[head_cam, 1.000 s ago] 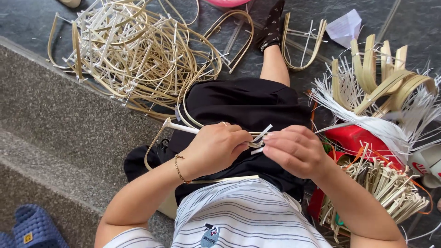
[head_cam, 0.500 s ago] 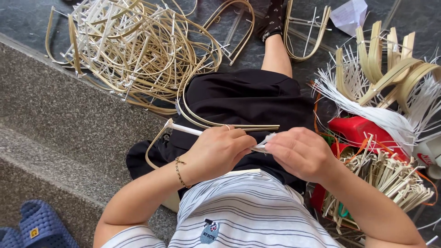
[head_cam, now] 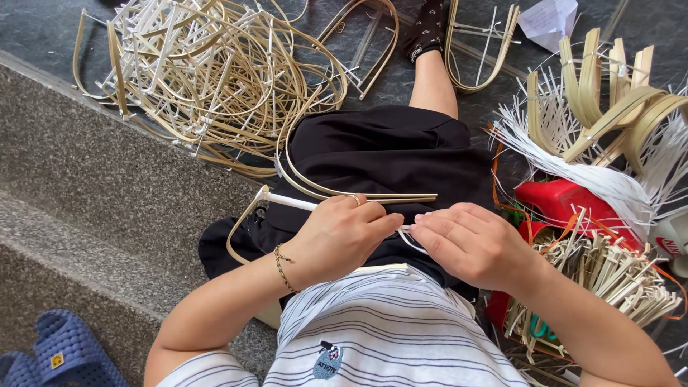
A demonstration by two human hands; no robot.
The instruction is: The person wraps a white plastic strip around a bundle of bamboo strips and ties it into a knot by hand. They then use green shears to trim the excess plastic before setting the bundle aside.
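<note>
Floor [head_cam: 86, 186]: grey stone step, dark paving beyond.
Frame heap [head_cam: 208, 79]: bent bamboo loops, upper left.
Bamboo frame [head_cam: 337, 192]: across the lap.
Left hand [head_cam: 337, 236]: curled, pinching white strip [head_cam: 290, 203].
Right hand [head_cam: 469, 244]: fingertips pressed on the strip's end.

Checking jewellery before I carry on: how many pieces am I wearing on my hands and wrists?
2: a ring on the left hand, and a thin chain bracelet on that wrist. The right hand shows none; its underside is hidden.
</note>
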